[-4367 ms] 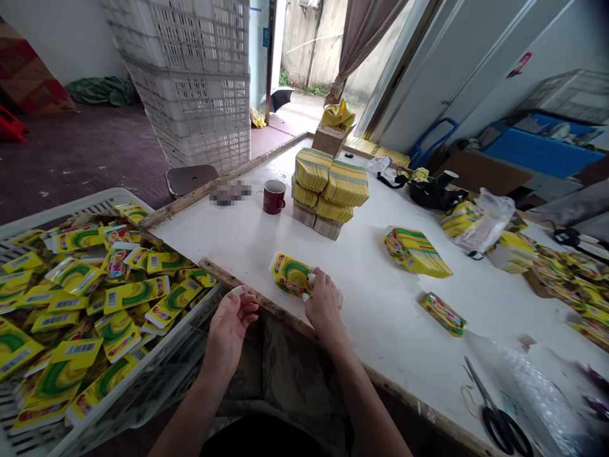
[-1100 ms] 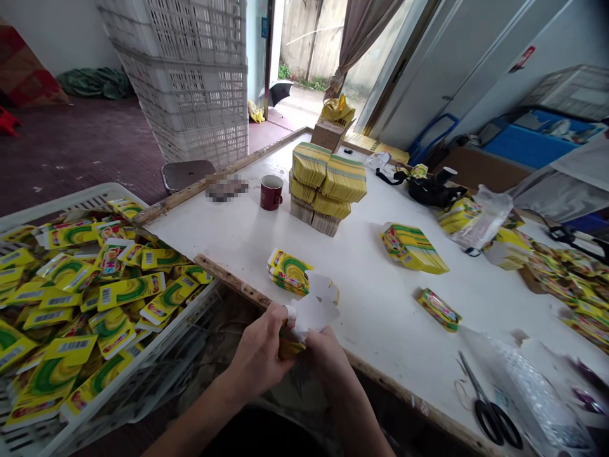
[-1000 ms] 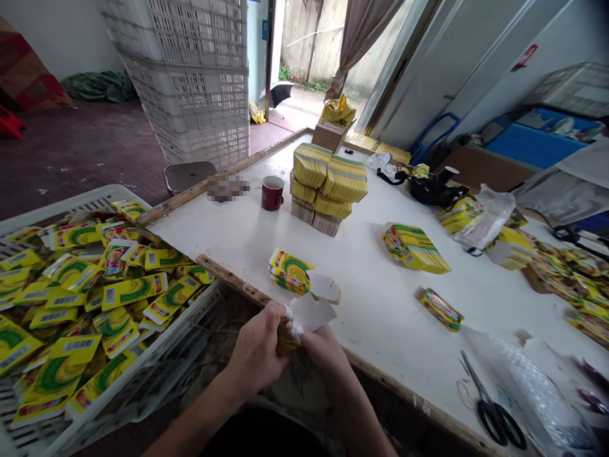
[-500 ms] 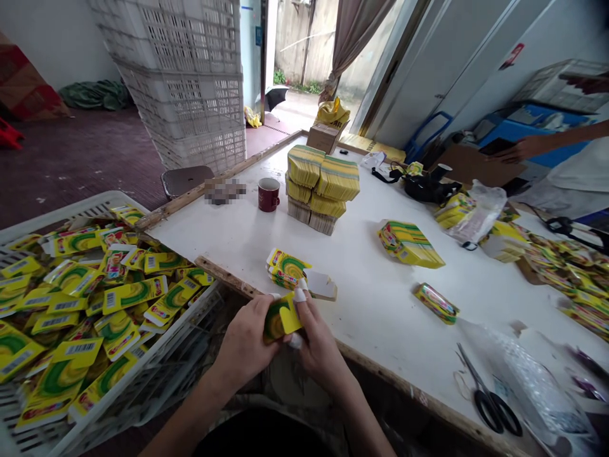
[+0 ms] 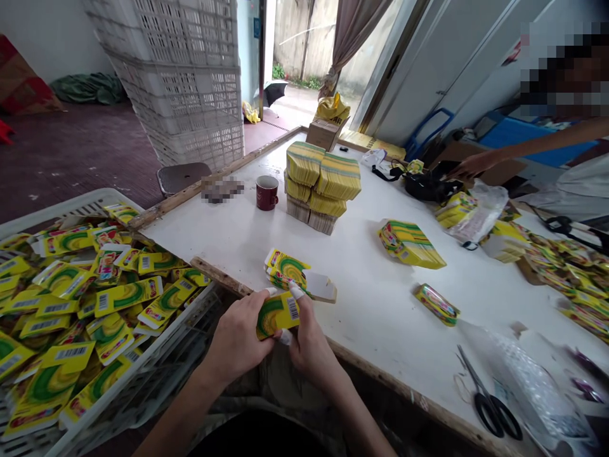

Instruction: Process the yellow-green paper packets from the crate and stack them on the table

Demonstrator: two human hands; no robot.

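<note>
Between my two hands is a small yellow and green cardboard box [image 5: 276,315], its barcode flap lying folded over on the right side. My left hand [image 5: 240,333] is closed round its left end. At the right end, my right hand [image 5: 307,336] pinches it, with white covers on some fingertips. Just beyond, on the white table [image 5: 371,317], lie a few printed yellow cartons [image 5: 287,268], the nearest with a white inner side showing. To my left, a white plastic crate [image 5: 95,412] holds many similar yellow boxes [image 5: 128,295].
Stacked carton bundles [image 5: 323,174] stand mid-table beside a dark red mug [image 5: 267,193]. Rightward lie another carton bundle [image 5: 412,244], a wrapped bundle [image 5: 436,303], scissors [image 5: 490,400] and a plastic bag [image 5: 533,374]. A co-worker's arm [image 5: 528,151] reaches in at the right.
The flap that stood raised on the box is now folded down, showing the barcode. The co-worker's hand has moved left and down to the black bag.
</note>
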